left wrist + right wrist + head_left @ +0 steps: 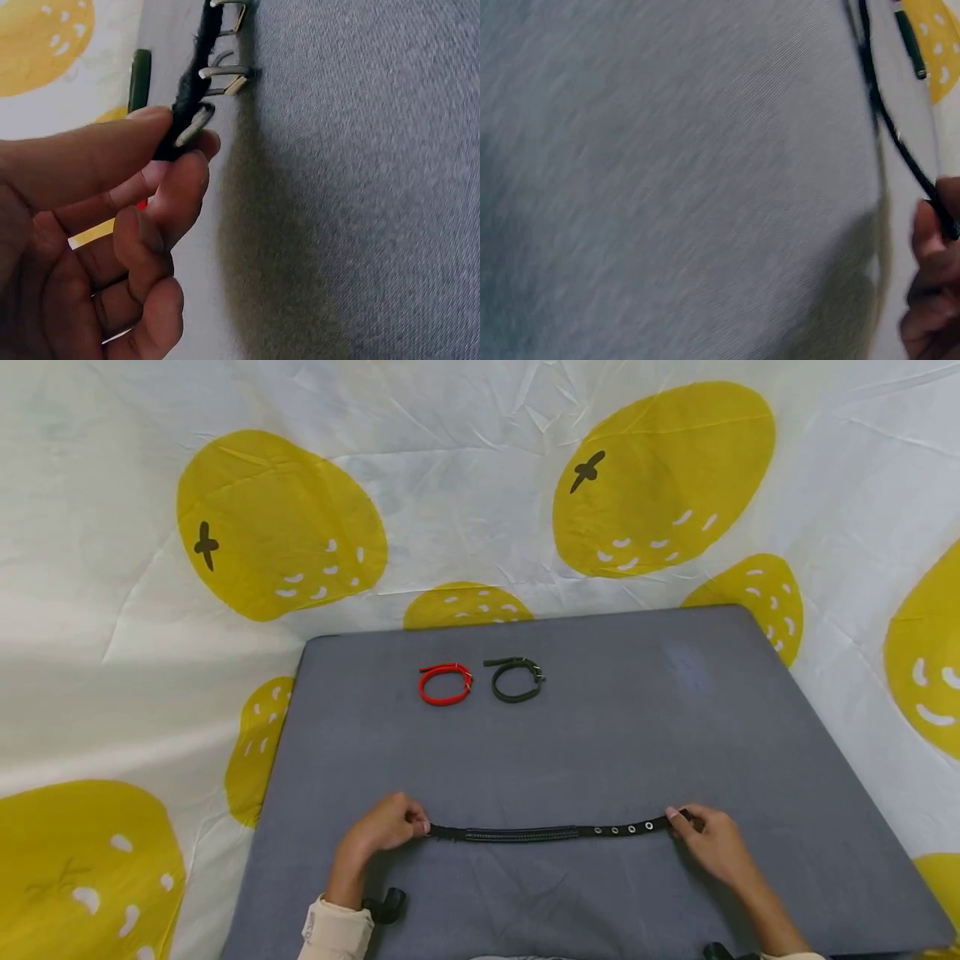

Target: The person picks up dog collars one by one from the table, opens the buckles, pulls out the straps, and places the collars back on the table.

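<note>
Collar (521,835), black with a stitched middle section, stretches between two hands over the near part of a grey counter (600,735). The left hand (386,823) has its fingers (184,187) clamped on one end, beside metal fittings (225,71); the right hand (708,843) pinches the other end, just past a row of metal eyelets (632,828). Farther back, a red collar (442,701) and a dark green collar (516,698) lie looped side by side. White cloth (465,510) with yellow fruit shapes hangs behind.
</note>
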Available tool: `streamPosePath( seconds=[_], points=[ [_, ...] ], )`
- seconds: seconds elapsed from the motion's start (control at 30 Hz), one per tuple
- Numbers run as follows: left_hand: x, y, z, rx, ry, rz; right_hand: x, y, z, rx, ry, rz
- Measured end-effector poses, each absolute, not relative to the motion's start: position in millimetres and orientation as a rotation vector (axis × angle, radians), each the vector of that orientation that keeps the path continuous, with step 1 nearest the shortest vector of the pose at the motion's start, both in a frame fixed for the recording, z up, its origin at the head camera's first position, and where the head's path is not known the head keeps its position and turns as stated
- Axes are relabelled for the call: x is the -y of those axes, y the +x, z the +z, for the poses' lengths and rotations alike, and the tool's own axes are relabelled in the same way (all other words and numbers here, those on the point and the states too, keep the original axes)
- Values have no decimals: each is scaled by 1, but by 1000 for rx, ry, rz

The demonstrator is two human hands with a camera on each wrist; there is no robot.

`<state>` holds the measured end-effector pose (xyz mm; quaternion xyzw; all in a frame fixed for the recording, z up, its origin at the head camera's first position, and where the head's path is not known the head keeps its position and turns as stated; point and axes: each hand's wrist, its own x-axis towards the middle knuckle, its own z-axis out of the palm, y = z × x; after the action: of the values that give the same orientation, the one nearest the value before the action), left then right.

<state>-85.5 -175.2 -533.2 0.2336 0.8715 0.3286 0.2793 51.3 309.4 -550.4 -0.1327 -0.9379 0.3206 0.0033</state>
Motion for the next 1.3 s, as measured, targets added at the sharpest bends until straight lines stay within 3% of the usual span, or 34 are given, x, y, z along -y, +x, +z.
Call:
streamPosePath(
  seconds=[0.6, 0.9, 1.1, 1.3],
  points=[
    [173, -92, -536, -2514, 373, 708, -321, 48, -559, 3110, -563, 586],
    [176, -90, -529, -2454, 485, 758, -314, 38, -550, 3024, -420, 627],
    [173, -96, -514, -2446, 500, 768, -291, -1, -533, 2982, -252, 656],
    [141, -115, -505, -2540, 650, 723, -256, -73, -517, 3052, -3, 662]
  ],
)
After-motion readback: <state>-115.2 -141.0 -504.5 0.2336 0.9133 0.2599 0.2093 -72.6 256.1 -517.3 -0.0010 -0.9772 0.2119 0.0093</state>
